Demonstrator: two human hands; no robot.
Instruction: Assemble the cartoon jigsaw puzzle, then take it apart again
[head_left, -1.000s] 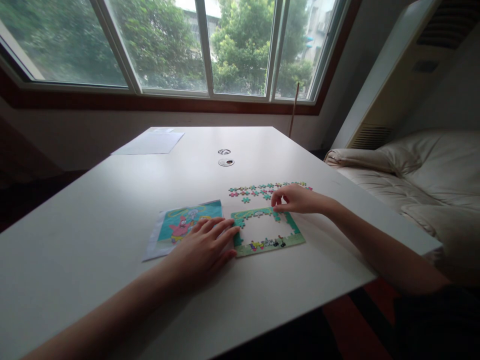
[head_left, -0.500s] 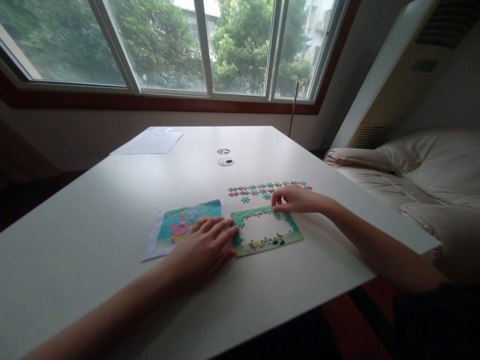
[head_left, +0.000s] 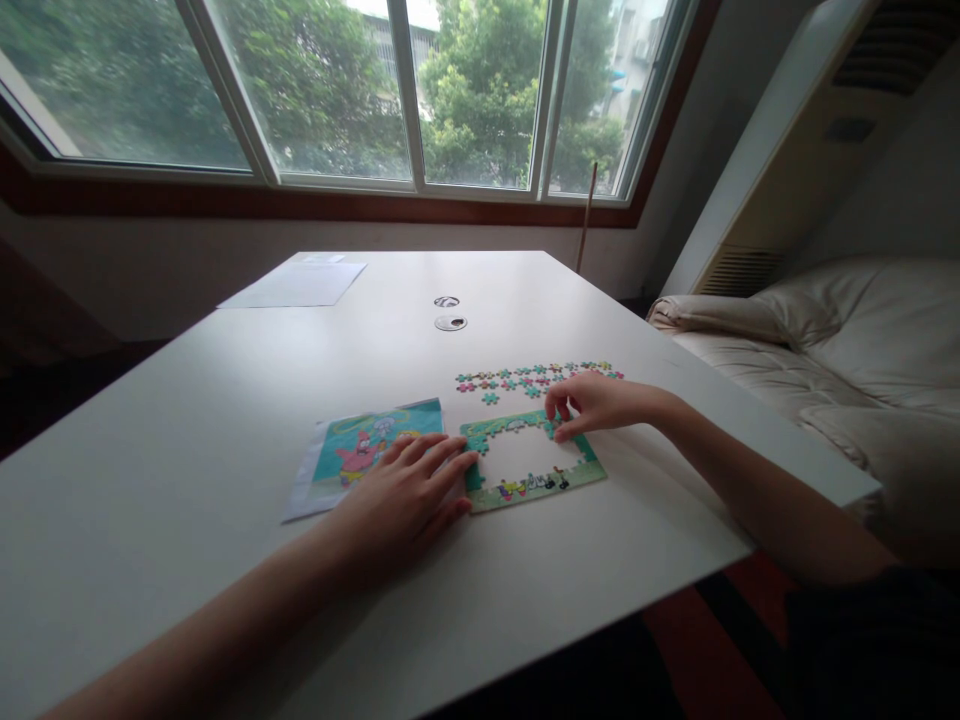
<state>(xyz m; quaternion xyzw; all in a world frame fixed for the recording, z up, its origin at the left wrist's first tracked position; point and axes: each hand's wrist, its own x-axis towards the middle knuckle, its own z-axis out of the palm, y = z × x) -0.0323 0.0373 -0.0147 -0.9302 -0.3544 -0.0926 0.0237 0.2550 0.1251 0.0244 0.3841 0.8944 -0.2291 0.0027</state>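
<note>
Right hand [head_left: 592,400] half curled, its hold impossible to tell, I rest my left hand [head_left: 420,480], loosely spread and empty, against the puzzle [head_left: 491,498] between them, apparently steadying it; loose pieces [head_left: 490,398] lie just beyond the right, seemingly for reach.

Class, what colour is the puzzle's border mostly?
The border is mostly green; the head view shows it.

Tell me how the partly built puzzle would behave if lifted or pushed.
The puzzle would probably feel light, as it looks thin. It may sag or break apart, since it forms only a knobby-edged ring around an unfilled middle. Pushed, it would likely slide, lying flat on the smooth-looking table.
</note>
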